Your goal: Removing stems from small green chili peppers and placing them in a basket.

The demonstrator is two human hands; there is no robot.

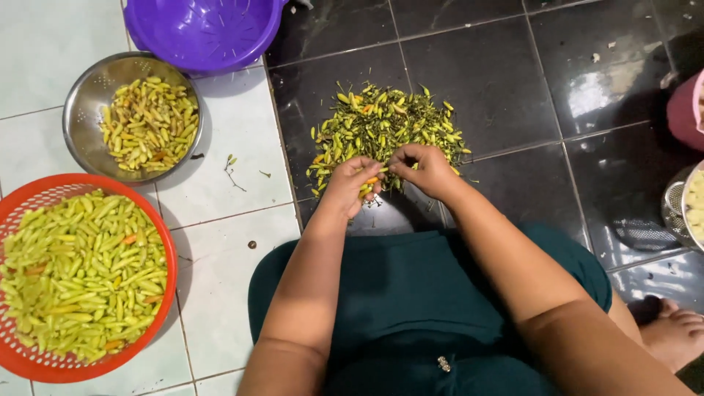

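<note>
A: What did each hand hold?
B: The left hand [354, 185] and right hand [422, 167], fingers curled, pinched one orange chili [373, 180] between them.
A: And around them?
B: A chili pile [381, 128] lay on the floor just beyond; an orange basket [167, 242] sat far left.

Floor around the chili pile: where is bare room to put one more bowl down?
Bare dark tiles lie right of and beyond the chili pile. White tiles between the red basket, the steel bowl and the knees are also bare. Crowded: the left edge and where both hands work.
</note>
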